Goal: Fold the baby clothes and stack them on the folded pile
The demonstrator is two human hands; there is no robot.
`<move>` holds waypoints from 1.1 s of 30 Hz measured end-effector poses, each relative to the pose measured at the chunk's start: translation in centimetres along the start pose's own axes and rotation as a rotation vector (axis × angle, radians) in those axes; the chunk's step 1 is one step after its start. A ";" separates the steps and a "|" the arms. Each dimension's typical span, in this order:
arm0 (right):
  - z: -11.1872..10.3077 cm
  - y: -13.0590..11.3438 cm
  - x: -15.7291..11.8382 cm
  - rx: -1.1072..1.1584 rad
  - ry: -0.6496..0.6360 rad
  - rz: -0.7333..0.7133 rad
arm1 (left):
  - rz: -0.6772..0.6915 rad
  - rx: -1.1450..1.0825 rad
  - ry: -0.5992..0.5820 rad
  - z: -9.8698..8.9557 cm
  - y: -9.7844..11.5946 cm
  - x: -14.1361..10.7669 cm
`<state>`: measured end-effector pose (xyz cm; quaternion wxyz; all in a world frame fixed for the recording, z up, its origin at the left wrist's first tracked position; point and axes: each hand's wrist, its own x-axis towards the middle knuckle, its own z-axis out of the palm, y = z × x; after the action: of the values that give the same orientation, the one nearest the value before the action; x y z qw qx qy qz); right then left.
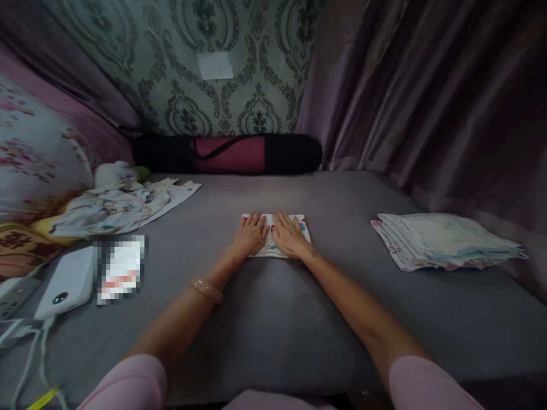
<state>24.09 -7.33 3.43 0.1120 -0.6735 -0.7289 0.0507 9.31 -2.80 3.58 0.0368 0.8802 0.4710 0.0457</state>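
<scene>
A folded white cloth (pixel 270 250) with red, blue and yellow prints lies flat in the middle of the grey surface. My left hand (pixel 251 233) presses palm down on its left half, fingers stretched away from me. On the right half rests my right hand (pixel 289 233), also flat with its fingers spread. The two hands are close together, thumbs almost meeting over the cloth. Parts of the print are hidden under them. Neither hand grips anything.
To the right sits a stack of folded cloths (pixel 448 242). Crumpled printed cloth (pixel 128 205) lies at the left by a floral pillow (pixel 38 148). A white power bank (pixel 68 282) with cables is near left. A black and maroon roll bag (pixel 231 155) lies along the wall.
</scene>
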 end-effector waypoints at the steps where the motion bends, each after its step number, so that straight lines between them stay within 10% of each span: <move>1: 0.0 0.3 -0.1 -0.020 0.044 0.013 | -0.008 0.005 0.034 0.0 -0.2 -0.1; 33: 0.5 2.7 -2.1 -0.033 0.031 0.149 | -0.079 -0.070 -0.049 1.4 -3.4 -1.6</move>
<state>26.77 -9.14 2.18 0.1081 -0.7283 -0.6757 0.0362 5.80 -2.29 1.73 0.0807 0.8599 0.5025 0.0392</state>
